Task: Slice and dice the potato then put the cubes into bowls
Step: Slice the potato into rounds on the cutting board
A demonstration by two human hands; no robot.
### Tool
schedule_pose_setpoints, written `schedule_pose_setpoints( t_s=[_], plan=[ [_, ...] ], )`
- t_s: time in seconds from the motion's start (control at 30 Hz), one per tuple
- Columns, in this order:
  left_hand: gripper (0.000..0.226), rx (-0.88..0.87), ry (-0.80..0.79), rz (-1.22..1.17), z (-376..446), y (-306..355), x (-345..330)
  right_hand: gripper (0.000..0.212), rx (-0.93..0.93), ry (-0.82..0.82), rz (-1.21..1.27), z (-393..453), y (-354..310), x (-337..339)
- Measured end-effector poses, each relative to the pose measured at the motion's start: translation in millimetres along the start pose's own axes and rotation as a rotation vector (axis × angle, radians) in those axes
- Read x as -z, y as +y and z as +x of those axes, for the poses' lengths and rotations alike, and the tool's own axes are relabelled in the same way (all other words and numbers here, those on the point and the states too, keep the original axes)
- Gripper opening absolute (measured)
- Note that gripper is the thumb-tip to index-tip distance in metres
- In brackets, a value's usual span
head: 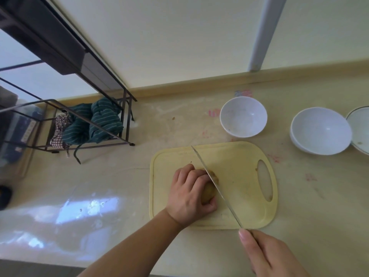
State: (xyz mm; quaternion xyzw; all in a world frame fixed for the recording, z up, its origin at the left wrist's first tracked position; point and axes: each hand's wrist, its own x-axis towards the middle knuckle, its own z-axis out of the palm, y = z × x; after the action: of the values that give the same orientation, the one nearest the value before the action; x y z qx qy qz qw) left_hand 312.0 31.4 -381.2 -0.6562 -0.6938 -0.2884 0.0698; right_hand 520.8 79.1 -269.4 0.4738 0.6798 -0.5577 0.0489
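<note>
Left hand (189,193) curls over a brown-skinned potato (209,191) lying on a pale yellow plastic cutting board (245,182). Right hand (273,254) grasps the handle of a long steel-bladed knife (214,181), whose blade rests across the potato's right end. Two white round bowls (243,116) (321,130) stand on the counter beyond the board.

Matt plastic cutting board (239,156), glossy white bowls (243,116), shiny metal knife blade (216,186)
</note>
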Motion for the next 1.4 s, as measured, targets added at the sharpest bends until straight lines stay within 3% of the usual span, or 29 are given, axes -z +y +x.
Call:
schedule_pose_setpoints(
  t_s=[0.4, 0.57, 0.67, 0.87, 1.0, 1.1, 1.27, 1.4],
  plan=[
    [0.055, 0.001, -0.04, -0.02, 1.0, -3.3, 0.5, 0.057, 0.025, 0.02, 0.046, 24.3, 2.3, -5.2],
    [0.055, -0.007, -0.053, -0.027, 0.2, -4.2, 0.6, 0.048, -0.022, 0.11, 0.099, 5.1, 12.7, -7.5],
    [0.051, -0.024, -0.046, -0.049, 0.4, -6.3, 0.4, 0.057, -0.012, 0.032, 0.092, 18.6, 9.4, -9.0],
    [0.046, -0.014, -0.042, -0.096, -1.5, -12.2, 0.7, 0.049, -0.004, 0.028, 0.091, 28.3, 16.2, -16.2],
    [0.046, -0.024, -0.045, -0.107, -1.4, -12.6, 0.5, 0.067, -0.122, 0.039, 0.135, 16.0, 30.5, -26.4],
    [0.046, -0.035, -0.052, -0.112, -0.2, -13.1, 0.5, 0.049, -0.051, 0.012, 0.093, 25.9, 25.5, -22.7],
    [0.047, -0.021, -0.055, -0.117, 0.1, -13.1, 1.5, 0.07, 0.058, 0.043, 0.081, 51.1, 10.0, -22.5],
    [0.046, -0.045, -0.078, -0.125, 0.7, -16.5, 6.1, 0.061, 0.049, 0.029, 0.122, 49.6, 14.1, -23.1]
  ],
)
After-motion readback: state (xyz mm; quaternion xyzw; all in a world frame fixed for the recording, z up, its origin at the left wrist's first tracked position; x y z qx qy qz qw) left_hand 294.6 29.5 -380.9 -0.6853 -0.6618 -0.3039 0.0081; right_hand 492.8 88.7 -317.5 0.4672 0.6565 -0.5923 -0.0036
